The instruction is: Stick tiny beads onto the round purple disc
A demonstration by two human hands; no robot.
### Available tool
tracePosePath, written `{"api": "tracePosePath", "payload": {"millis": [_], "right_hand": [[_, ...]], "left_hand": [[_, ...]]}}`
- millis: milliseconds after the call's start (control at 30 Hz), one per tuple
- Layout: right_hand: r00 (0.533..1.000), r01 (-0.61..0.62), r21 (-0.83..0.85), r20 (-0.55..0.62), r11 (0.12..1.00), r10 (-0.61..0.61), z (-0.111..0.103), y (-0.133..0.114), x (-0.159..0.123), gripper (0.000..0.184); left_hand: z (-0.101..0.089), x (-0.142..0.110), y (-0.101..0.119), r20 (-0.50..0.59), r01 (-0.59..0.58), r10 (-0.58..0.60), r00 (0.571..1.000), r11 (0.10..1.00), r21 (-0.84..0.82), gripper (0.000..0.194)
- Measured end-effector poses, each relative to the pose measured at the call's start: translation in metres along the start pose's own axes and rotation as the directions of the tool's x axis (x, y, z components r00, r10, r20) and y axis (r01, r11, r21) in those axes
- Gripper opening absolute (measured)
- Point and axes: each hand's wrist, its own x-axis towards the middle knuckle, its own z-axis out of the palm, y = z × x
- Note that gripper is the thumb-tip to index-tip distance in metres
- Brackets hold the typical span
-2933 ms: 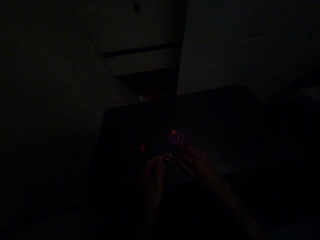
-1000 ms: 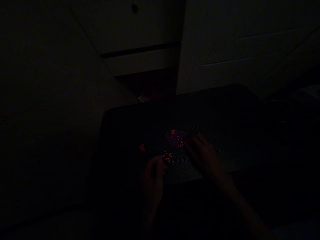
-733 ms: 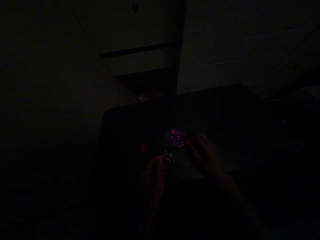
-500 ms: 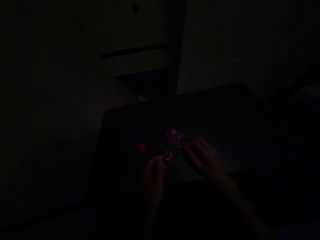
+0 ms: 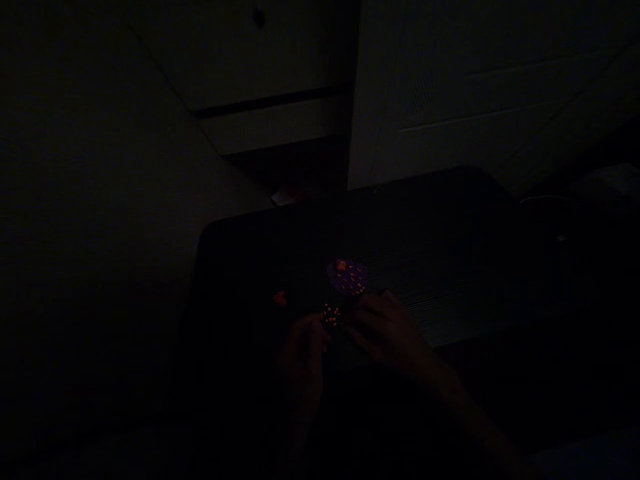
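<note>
On the dark, wood-grained counter [image 5: 460,260] lies a flat, rounded purple piece [image 5: 347,276] bearing small orange flecks [image 5: 351,267]. Nearer the wearer than that piece — a loose pale-orange cluster [image 5: 331,315], between left hand [image 5: 306,350] and right hand [image 5: 386,331]. Whether either grips anything, I cannot tell — too dark.
</note>
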Motion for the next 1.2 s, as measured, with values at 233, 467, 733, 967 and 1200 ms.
{"api": "tracePosePath", "payload": {"millis": [233, 467, 733, 967, 1200], "right_hand": [[0.999, 0.034, 0.073, -0.015, 0.997, -0.033, 0.000, 0.005, 0.002, 0.009], [0.971, -0.144, 0.093, -0.179, 0.985, 0.159, -0.016, 0.043, 0.007, 0.013], [0.988, -0.130, -0.028, -0.090, 0.991, 0.127, -0.015, 0.051, 0.008, 0.017], [0.986, -0.136, -0.033, -0.099, 0.990, 0.132, -0.017, 0.049, 0.009, 0.021], [0.975, -0.182, 0.064, -0.118, 0.981, 0.188, -0.018, 0.047, 0.011, 0.019]], "left_hand": [[0.000, 0.002, -0.001, 0.007, 0.002, -0.002, 1.000, 1.000, -0.003, 0.032], [0.000, 0.001, 0.000, 0.018, 0.016, -0.016, 1.000, 1.000, -0.015, 0.031], [0.000, 0.001, -0.003, 0.015, -0.005, 0.005, 1.000, 1.000, -0.014, 0.032], [0.001, 0.001, -0.003, 0.007, -0.015, 0.015, 1.000, 1.000, -0.006, 0.031], [0.000, 0.002, -0.001, 0.024, -0.010, 0.010, 1.000, 1.000, -0.022, 0.030]]}}
